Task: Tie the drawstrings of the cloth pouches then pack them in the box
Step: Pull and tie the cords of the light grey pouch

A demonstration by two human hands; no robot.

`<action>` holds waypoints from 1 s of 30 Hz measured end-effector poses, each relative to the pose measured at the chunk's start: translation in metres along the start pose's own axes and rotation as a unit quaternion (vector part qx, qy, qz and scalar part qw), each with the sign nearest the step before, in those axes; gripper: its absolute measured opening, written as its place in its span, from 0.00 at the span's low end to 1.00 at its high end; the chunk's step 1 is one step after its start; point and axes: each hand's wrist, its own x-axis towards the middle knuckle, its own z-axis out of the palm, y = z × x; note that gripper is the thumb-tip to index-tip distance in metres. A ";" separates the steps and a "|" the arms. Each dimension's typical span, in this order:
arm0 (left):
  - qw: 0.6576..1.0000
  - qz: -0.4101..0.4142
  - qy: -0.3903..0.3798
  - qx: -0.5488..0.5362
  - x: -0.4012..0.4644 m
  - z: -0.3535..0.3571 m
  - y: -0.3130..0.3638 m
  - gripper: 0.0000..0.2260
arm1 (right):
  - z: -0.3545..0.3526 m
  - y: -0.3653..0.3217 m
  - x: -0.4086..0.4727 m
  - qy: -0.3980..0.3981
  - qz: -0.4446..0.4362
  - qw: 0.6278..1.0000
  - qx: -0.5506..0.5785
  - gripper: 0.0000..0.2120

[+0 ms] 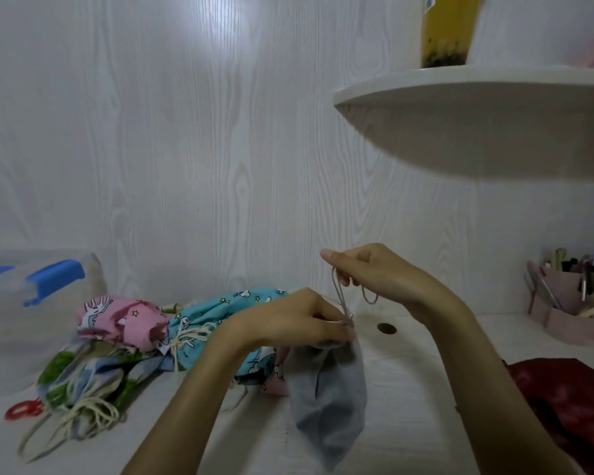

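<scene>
A grey cloth pouch [330, 406] hangs over the white table in front of me. My left hand [295, 323] grips its gathered neck. My right hand [367, 272], raised a little above and to the right, pinches the grey drawstring [338, 293], which runs taut down to the pouch's mouth with a loop hanging below my fingers. A pile of printed pouches lies to the left: a turquoise one [220, 313], a pink one [124, 320] and a green and blue one [83, 382] with cream cords. A clear box with blue clips [48, 279] stands at the far left.
A rounded white shelf [477, 125] juts out above at the right, with a yellow drink cup [446, 32] on it. A pink pen holder [563, 296] stands at the right. Red cloth [570, 406] lies at the lower right. Red scissors handles [23, 409] and a table hole [387, 328] show.
</scene>
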 end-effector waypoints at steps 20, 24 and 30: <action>0.958 -0.015 0.094 -0.271 -0.007 -0.023 -0.022 0.14 | -0.008 0.023 0.000 -0.098 -0.098 0.990 -0.013 0.09; 0.955 -0.013 0.092 -0.281 -0.009 -0.024 -0.024 0.14 | -0.017 0.017 -0.005 -0.094 -0.086 0.992 -0.015 0.12; 0.945 -0.012 0.105 -0.309 -0.008 -0.023 -0.025 0.13 | -0.001 0.012 -0.001 -0.023 -0.083 0.991 -0.098 0.15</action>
